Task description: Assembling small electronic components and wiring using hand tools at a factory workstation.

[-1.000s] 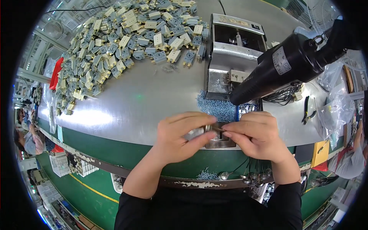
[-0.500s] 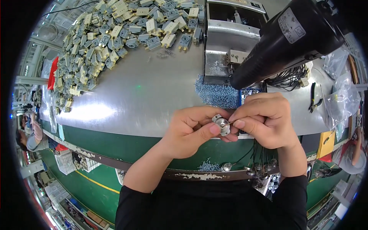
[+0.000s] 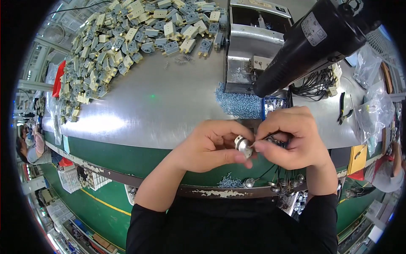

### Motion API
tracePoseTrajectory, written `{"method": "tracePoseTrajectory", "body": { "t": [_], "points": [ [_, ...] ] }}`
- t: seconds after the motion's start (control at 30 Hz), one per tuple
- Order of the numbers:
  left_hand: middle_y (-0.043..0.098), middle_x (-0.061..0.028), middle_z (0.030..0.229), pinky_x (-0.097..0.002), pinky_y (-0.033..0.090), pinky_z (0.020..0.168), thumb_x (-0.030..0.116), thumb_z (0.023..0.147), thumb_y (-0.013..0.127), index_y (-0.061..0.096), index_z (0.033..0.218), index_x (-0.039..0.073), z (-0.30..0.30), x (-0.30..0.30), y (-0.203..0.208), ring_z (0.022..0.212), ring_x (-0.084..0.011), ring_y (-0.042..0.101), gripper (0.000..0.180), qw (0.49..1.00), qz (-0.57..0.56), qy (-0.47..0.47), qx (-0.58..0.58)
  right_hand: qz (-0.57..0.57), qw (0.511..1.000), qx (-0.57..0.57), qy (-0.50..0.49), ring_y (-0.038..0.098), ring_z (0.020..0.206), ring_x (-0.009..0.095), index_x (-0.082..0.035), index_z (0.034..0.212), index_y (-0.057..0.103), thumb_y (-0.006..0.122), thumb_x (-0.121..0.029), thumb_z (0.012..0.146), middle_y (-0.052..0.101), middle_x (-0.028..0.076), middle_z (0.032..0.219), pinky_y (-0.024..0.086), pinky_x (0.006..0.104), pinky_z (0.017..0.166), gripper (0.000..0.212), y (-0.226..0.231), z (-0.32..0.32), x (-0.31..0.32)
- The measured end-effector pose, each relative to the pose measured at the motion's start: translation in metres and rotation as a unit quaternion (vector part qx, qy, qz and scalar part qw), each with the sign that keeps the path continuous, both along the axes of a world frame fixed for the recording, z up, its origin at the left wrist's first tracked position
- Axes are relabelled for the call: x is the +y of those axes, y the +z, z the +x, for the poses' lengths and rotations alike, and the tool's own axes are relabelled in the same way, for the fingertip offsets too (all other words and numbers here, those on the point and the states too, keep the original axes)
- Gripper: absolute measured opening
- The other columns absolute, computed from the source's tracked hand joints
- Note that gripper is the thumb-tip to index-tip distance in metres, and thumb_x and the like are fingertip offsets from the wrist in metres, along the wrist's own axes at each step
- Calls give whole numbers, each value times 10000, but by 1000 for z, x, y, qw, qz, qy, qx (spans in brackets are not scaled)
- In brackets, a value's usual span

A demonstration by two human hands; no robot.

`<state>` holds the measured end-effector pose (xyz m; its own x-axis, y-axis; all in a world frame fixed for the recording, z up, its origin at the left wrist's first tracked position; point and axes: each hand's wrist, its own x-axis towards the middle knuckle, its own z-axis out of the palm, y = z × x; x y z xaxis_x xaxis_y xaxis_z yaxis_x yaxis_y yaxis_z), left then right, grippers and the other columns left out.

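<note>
My left grip pinches the round metal part, nearer me than the blue screws on the table; my right grip pinches a thin dark lead beside it. The metal should be light, stiff, slippery: best held by its rim.

Nothing's legible from here: the pale label on the black tool, right, and the strip on the far edge of the machine carry print too small.
</note>
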<state>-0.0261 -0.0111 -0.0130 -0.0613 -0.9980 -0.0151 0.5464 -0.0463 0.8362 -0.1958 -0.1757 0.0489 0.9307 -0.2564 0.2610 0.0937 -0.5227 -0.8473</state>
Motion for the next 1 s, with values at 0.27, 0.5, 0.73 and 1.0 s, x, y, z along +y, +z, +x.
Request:
{"method": "tracePoseTrajectory", "body": {
  "t": [0.27, 0.5, 0.73, 1.0],
  "points": [
    [717, -50, 945, -279, 560, 769, -1, 734, 931, 668, 966, 40, 7, 0, -18, 872, -127, 708, 353, 998, -50, -9, -24, -24, 999, -39, 6, 553, 454, 178, -56, 823, 792, 870, -79, 720, 628, 50, 582, 372, 289, 447, 132, -9, 2, 8],
    [692, -32, 820, -268, 516, 696, 42, 660, 987, 638, 814, 41, 0, -3, -23, 767, -99, 645, 381, 983, -92, 95, -129, -134, 985, -106, 3, 547, 448, 185, -36, 798, 774, 871, -54, 712, 590, 46, 558, 373, 303, 437, 131, -15, 3, 9],
    [721, -94, 763, -273, 525, 601, 77, 650, 998, 630, 793, 25, -5, -4, -24, 704, -159, 703, 398, 909, -195, 219, -295, -263, 950, -165, -20, 527, 449, 182, -15, 795, 737, 861, -16, 694, 553, 35, 573, 371, 304, 435, 160, -21, 2, 11],
    [765, -156, 858, -294, 591, 666, -38, 746, 900, 723, 933, -10, -6, -6, -11, 767, -204, 771, 259, 898, -183, 254, -308, -296, 938, -173, -57, 545, 472, 189, -13, 850, 721, 842, 26, 682, 579, 35, 621, 393, 304, 452, 210, -19, 2, 15]
  ]
}}
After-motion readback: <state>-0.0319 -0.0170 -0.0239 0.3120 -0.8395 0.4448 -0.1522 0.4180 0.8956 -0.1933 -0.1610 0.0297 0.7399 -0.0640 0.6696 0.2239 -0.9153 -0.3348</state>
